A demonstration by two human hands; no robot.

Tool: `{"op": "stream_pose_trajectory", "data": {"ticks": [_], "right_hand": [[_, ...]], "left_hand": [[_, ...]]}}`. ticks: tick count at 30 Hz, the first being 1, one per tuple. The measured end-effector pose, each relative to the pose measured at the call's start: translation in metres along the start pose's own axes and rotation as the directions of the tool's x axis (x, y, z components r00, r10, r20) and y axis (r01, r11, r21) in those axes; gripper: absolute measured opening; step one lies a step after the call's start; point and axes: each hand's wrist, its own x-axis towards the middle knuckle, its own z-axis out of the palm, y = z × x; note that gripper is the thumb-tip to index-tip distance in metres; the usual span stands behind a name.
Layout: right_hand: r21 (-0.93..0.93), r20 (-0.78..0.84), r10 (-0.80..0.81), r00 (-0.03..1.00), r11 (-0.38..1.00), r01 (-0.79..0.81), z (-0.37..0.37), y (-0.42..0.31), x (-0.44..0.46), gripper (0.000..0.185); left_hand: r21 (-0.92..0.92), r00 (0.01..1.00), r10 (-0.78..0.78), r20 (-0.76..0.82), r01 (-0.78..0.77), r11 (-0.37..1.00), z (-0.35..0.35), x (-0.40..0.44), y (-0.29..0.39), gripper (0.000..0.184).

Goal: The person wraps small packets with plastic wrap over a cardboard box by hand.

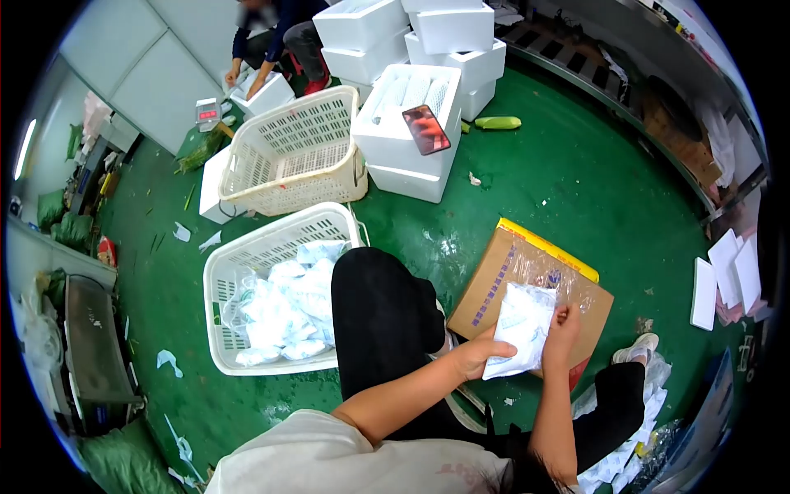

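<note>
My left hand (485, 356) is closed on the lower left corner of a puffy white packet (524, 323) with faint blue print, its thumb lying on top. At the packet's right edge my right hand (563, 328) has its fingers curled in against it. Both hands hold the packet above a brown cardboard box (473, 298) with blue lettering, clear tape and a yellow strip. Left of my knee, a white plastic basket (216, 329) holds several similar white packets (284, 313).
A second, cream basket (337, 177) stands behind the first. White foam boxes (395, 152) are stacked ahead, with a phone (426, 130) leaning on one. A person (276, 41) works over a foam box near a scale (207, 114). White packets (613, 457) lie by my right foot.
</note>
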Motion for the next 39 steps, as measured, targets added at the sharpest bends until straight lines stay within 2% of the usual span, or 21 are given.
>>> {"op": "stream_pose_trajectory", "data": {"ticks": [3,6,8,9,13,16,17,18,22,24,25,28,29,30,31,32,34,36,37,38,39], "right_hand": [[0.581,0.15,0.179,0.972,0.78,-0.233,-0.034,-0.024,-0.028,0.032],[0.696,0.57,0.333,0.751,0.289,-0.657,-0.061,-0.039,-0.063,0.049],[0.666,0.516,0.301,0.802,0.448,-0.597,-0.051,-0.037,-0.094,0.052],[0.775,0.346,0.377,0.859,0.402,-0.488,-0.042,-0.062,-0.099,0.044],[0.701,-0.036,0.33,0.943,0.681,-0.212,-0.041,-0.032,-0.102,0.036],[0.538,-0.115,0.107,0.988,0.843,-0.029,-0.062,-0.024,-0.107,0.032],[0.491,-0.009,0.045,0.999,0.871,-0.034,-0.082,-0.033,-0.104,0.032],[0.383,-0.103,-0.051,0.993,0.92,0.086,-0.087,-0.026,-0.1,0.031],[0.685,-0.211,0.084,0.974,0.723,0.086,-0.156,0.002,-0.091,0.029],[0.929,-0.299,0.616,0.729,0.363,0.075,-0.215,0.005,-0.076,0.031],[0.796,-0.42,0.534,0.734,0.606,0.014,-0.264,0.062,-0.085,0.033],[0.436,-0.805,0.514,0.297,0.852,-0.291,-0.37,0.103,-0.158,0.042],[0.073,-0.859,0.304,0.413,0.869,-0.49,-0.415,0.165,-0.234,0.044],[-0.296,-0.861,0.077,0.504,0.729,-0.617,-0.46,0.227,-0.309,0.047],[-0.532,-0.588,0.342,0.733,0.519,-0.669,-0.464,0.226,-0.377,0.046],[-0.747,-0.334,0.568,0.753,0.328,-0.579,-0.452,0.22,-0.433,0.04],[-0.739,-0.35,0.591,0.727,0.303,-0.602,-0.441,0.235,-0.467,0.035],[-0.718,-0.369,0.614,0.698,0.288,-0.634,-0.417,0.227,-0.485,0.032],[-0.526,-0.449,0.611,0.651,0.408,-0.746,-0.397,0.209,-0.406,0.035],[-0.453,-0.523,0.338,0.783,0.668,-0.591,-0.372,0.214,-0.346,0.033],[-0.344,-0.537,0.167,0.827,0.852,-0.395,-0.322,0.141,-0.239,0.03]], "left_hand": [[-0.031,0.997,0.079,0.021,-0.078,0.996,0.013,-0.004,0.003,0.083],[0.055,0.987,0.16,0.011,-0.16,0.986,0.009,-0.003,-0.009,0.08],[0.071,0.991,0.135,-0.012,-0.134,0.988,0.011,0.002,-0.017,0.079],[0.175,0.986,0.163,0.019,-0.164,0.971,0.014,0.004,-0.021,0.075],[0.179,0.966,0.146,-0.214,-0.108,0.978,0.025,0.01,-0.025,0.06],[-0.097,0.967,-0.03,-0.255,0.005,0.995,0.013,0.012,-0.015,0.057],[-0.177,0.956,-0.188,-0.225,0.15,0.973,-0.003,0.013,-0.019,0.058],[-0.156,0.956,-0.243,-0.166,0.218,0.963,-0.006,0.011,-0.027,0.059],[0.146,0.868,-0.473,0.153,0.454,0.879,0.0,0.004,-0.047,0.078],[0.367,0.799,-0.529,0.286,0.419,0.831,0.02,0.005,-0.052,0.085],[0.455,0.756,-0.62,0.211,0.485,0.747,0.011,0.005,-0.067,0.088],[0.581,0.598,-0.789,0.144,0.594,0.556,0.015,0.011,-0.07,0.078],[0.688,0.669,-0.737,0.094,0.491,0.534,0.017,0.017,-0.063,0.075],[0.788,0.742,-0.668,0.058,0.376,0.487,0.018,0.026,-0.052,0.072],[0.808,0.847,-0.528,0.06,0.269,0.524,0.016,0.036,-0.044,0.072],[0.826,0.926,-0.372,0.065,0.159,0.541,0.018,0.048,-0.034,0.072],[0.911,0.965,-0.235,-0.116,0.197,0.361,0.024,0.087,-0.004,0.07],[0.982,1.0,0.016,-0.017,0.02,-0.19,0.024,0.135,0.014,0.065],[0.914,0.998,0.048,0.039,-0.016,-0.406,0.021,0.158,0.019,0.06],[0.798,0.992,0.063,0.112,-0.051,-0.601,0.016,0.179,0.018,0.057],[0.75,0.979,0.051,0.197,-0.117,-0.651,0.008,0.194,0.014,0.056]]}}
